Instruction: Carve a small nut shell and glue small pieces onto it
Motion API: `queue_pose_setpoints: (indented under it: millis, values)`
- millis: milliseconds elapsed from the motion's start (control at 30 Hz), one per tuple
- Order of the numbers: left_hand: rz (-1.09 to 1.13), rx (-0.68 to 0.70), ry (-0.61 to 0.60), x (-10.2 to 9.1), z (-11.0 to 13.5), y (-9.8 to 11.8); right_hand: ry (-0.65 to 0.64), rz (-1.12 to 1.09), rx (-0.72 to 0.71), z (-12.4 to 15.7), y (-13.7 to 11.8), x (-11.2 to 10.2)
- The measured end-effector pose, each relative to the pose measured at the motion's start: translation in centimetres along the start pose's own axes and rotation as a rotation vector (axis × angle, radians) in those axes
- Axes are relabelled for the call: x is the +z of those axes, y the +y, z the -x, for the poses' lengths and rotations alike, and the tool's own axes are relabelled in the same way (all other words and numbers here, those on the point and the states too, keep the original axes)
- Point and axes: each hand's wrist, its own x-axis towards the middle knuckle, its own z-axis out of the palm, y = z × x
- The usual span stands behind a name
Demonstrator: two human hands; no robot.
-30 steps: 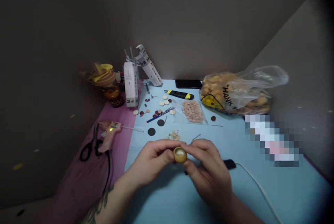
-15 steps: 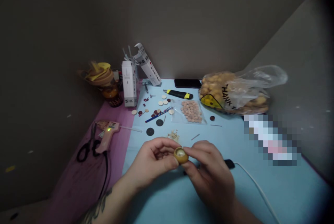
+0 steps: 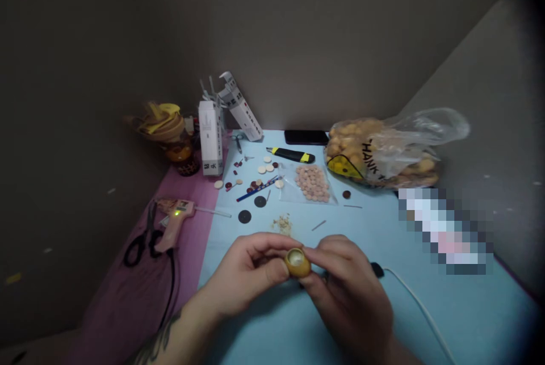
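Observation:
Between both hands is a small round yellow-brown shell-like piece (image 3: 299, 267), hollow at the top with a pale, shiny inside. My left hand (image 3: 251, 265) pinches its left side with thumb and fingers. From the right, my right hand (image 3: 349, 285) grips it between thumb and index finger. Just beyond the hands lies a little heap of pale shavings (image 3: 283, 223) on the blue table surface (image 3: 238, 319). A dark object with a white cable (image 3: 419, 300) is partly hidden behind my right hand.
Farther back are a bag of small pinkish beads (image 3: 313, 183), a utility knife (image 3: 292, 154), a pencil (image 3: 259, 188), black discs (image 3: 244, 217) and a phone (image 3: 305, 137). A plastic bag of yellow-brown pieces (image 3: 361, 152) stands right. Left are a pink glue gun (image 3: 174, 223), scissors (image 3: 147, 240) and white boxes (image 3: 210, 138).
Both hands have come slightly closer to me with the shell-like piece. It is now tilted a little, showing more of its outer side.

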Motion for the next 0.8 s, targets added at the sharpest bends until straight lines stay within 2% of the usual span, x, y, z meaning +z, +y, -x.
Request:
queue_pose_setpoints:
  millis: [333,533,800]
  values:
    - [-0.146,0.006,-0.018,-0.21,0.21,-0.06,-0.023,-0.033,-0.018,-0.01,-0.09,-0.04]
    - [-0.035,-0.010,-0.094,-0.42,0.27,-0.43,-0.030,-0.025,-0.059,0.36,0.02,0.23]
    - [0.004,-0.011,-0.116,-0.37,0.21,-0.43,0.007,-0.061,-0.030,0.55,-0.15,0.37]
